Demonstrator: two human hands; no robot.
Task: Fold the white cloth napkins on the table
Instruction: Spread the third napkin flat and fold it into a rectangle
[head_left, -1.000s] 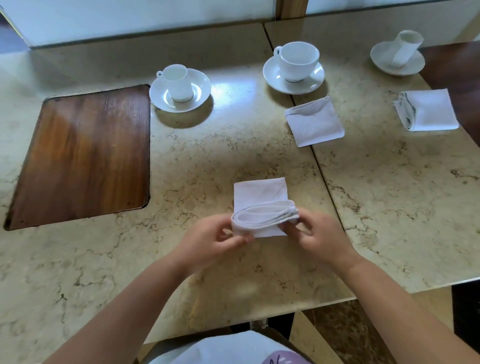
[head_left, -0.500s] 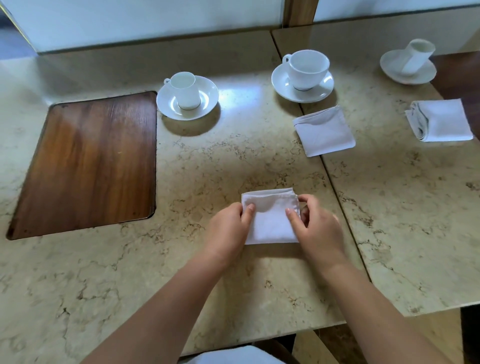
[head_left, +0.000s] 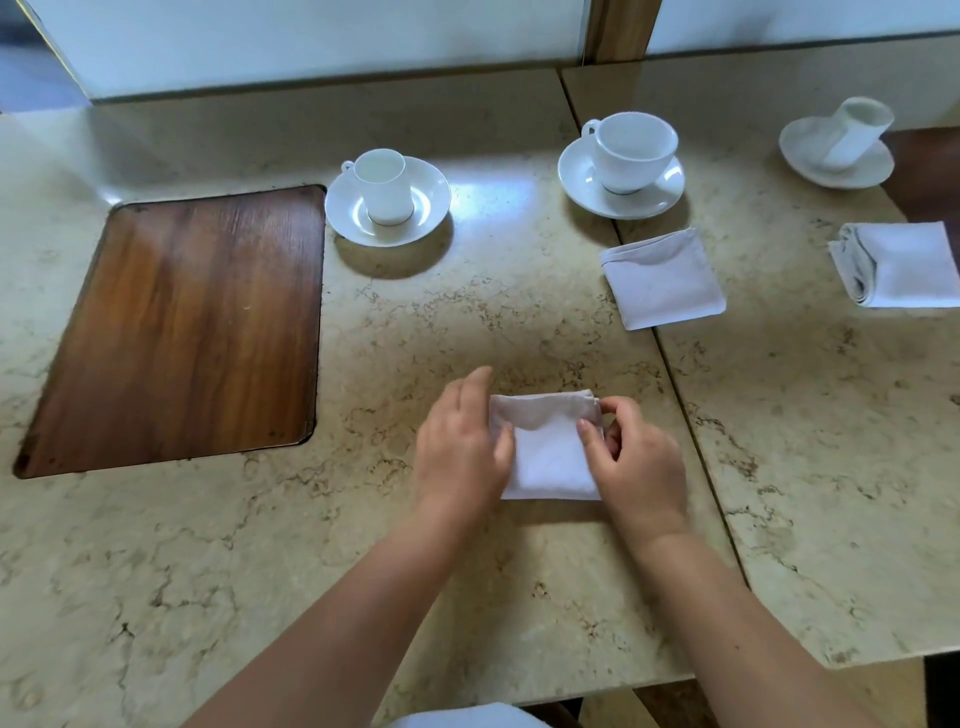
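- Folded napkin (head_left: 550, 457): white cloth, folded into a small square, lying flat on the marble table (head_left: 260, 545) near the middle of its near edge, just left of the seam between the two tabletops.
- Left hand (head_left: 462, 447): rests on the napkin's left edge, fingers extended and close together, the thumb lying on the cloth.
- Right hand (head_left: 636, 462): at the napkin's right edge, fingers curled, thumb and forefinger pinching the cloth layers near the far right corner; how many layers are caught cannot be made out.
- Second napkin (head_left: 662, 278): folded square, lying across the seam, well apart from the hands.
- Third napkin (head_left: 898, 265): folded, layered edge facing left, at the right edge of the view.
- Small cup on saucer (head_left: 387, 200): toward the far edge, beside the inset wood panel (head_left: 182, 327).
- Large cup on saucer (head_left: 623, 163): toward the far edge, just beyond the second napkin.
- Third cup on saucer (head_left: 841, 145): toward the far right corner, appears distorted by the lens.
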